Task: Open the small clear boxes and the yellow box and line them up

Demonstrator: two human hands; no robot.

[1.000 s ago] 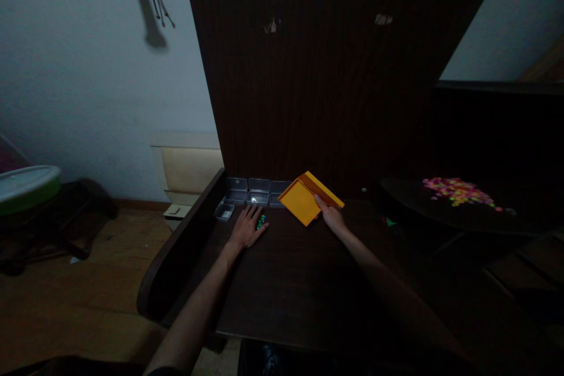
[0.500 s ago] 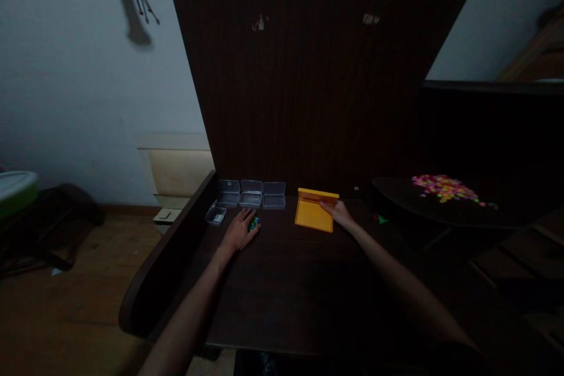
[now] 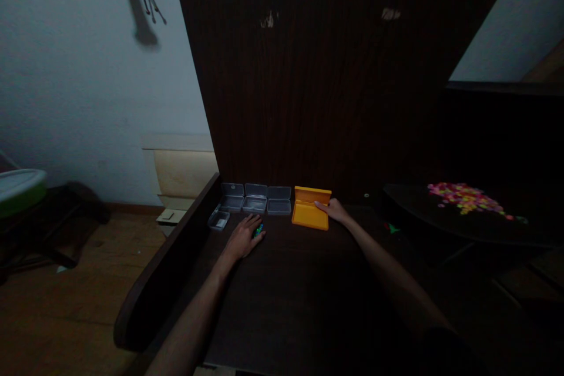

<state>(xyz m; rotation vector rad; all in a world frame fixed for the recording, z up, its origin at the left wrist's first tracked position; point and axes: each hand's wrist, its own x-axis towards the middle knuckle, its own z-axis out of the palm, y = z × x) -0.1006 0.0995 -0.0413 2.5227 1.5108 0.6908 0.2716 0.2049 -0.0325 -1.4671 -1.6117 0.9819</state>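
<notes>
My left hand (image 3: 243,237) lies on the dark tabletop with its fingers stretched out and thumb apart. Beside its palm, partly covered, are small green and blue pieces (image 3: 258,229) too small to make out. With the thumb over its inner right side, my right hand (image 3: 336,211) grips an open yellow plastic box (image 3: 311,216), lid raised at the back. The box looks bare inside. Left of it stand three open clear plastic boxes (image 3: 279,207) in a row, close beside it. Another small clear box (image 3: 219,221), nearer me, has a whitish patch inside.
A heap of pink, yellow and orange pieces (image 3: 467,197) lies on a dark raised surface at the right. Small green and red pieces (image 3: 392,228) lie below it. A raised wooden side edge (image 3: 167,264) bounds the table on the left; a dark panel (image 3: 308,100) stands behind.
The yellow box has slid left, closer to the row of clear boxes, with my right hand on it. My left hand stays over the small pieces. The view has shifted slightly.
</notes>
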